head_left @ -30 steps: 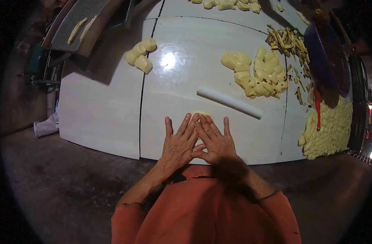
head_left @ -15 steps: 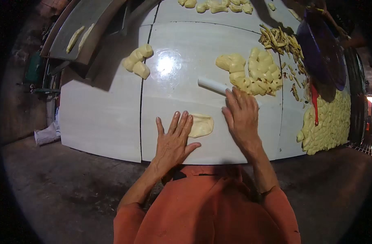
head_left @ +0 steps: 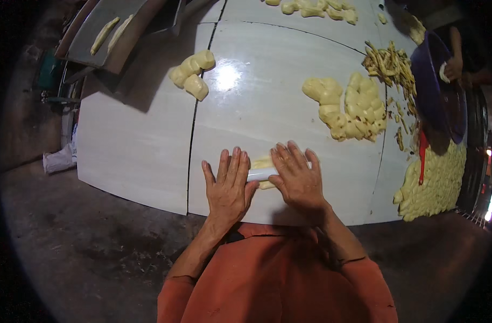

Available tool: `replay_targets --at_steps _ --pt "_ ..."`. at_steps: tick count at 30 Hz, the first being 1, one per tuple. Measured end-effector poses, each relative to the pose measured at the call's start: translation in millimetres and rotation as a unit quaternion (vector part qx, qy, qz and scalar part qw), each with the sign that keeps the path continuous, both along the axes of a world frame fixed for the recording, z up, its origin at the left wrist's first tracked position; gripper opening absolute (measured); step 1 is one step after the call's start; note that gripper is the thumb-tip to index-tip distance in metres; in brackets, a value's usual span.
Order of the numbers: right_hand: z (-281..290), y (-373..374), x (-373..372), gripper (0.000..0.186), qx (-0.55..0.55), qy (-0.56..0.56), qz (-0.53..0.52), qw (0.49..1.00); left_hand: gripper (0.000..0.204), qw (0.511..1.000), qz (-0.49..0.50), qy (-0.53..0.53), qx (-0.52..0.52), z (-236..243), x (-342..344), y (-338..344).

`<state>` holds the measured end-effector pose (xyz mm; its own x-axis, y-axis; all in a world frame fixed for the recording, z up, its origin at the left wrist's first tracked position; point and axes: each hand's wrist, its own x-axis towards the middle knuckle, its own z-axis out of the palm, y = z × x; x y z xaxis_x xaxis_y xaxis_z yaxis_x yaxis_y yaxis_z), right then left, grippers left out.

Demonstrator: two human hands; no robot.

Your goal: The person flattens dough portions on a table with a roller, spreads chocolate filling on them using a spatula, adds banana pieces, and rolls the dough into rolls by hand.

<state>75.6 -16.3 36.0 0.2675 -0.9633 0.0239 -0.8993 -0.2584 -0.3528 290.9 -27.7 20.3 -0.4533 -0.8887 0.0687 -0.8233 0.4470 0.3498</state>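
Observation:
My left hand (head_left: pixel 228 191) and my right hand (head_left: pixel 300 183) lie spread, fingers stretched, over a white rolling pin (head_left: pixel 261 174) near the table's front edge. Both press on the pin, their palms down. Beneath it is a flattened piece of pale yellow dough (head_left: pixel 265 161), partly hidden by the pin and my fingers. Behind and to the right sits a cluster of dough lumps (head_left: pixel 363 102) with brown specks; to the back left lie a few plain dough pieces (head_left: pixel 192 74).
Metal trays (head_left: pixel 98 48) with two dough strips stand back left. Along the right are brown strips (head_left: pixel 388 63), a purple basin (head_left: pixel 430 72) with another person's hand (head_left: pixel 454 69) at it, a red tool (head_left: pixel 422 161) and a sheet of dough pieces (head_left: pixel 434 185). More lumps (head_left: pixel 310 9) lie at the back.
The rolling pin has come from behind my hands to beneath them, onto the dough. My right hand reached out for it and has returned beside my left; both now bear on the pin.

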Motion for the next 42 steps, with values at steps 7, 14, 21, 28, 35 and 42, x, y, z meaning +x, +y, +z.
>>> replay_targets --at_steps 7,14,21,28,35,42 --pt "-7 -90 2 0.055 -0.028 0.099 -0.129 0.986 0.053 0.997 0.066 -0.023 -0.03 1 -34 -111" --pt "17 -131 -25 0.055 -0.099 -0.071 0.008 0.993 0.064 0.995 0.033 -0.004 -0.098 -5 -37 -169" --pt "26 -44 -42 0.043 -0.001 -0.076 0.065 0.995 0.079 0.998 -0.052 0.03 0.014 12 -17 -112" --pt "14 -8 -15 0.063 -0.008 0.041 0.035 0.999 0.067 0.999 -0.023 -0.003 0.022 6 -21 -45" --pt "-6 73 -12 0.059 -0.043 0.019 0.013 0.999 0.071 0.999 -0.047 0.007 0.026 12 -6 36" --pt "10 40 -20 0.053 -0.031 -0.011 0.012 0.999 0.069 0.999 0.005 -0.022 -0.029 23 -2 28"
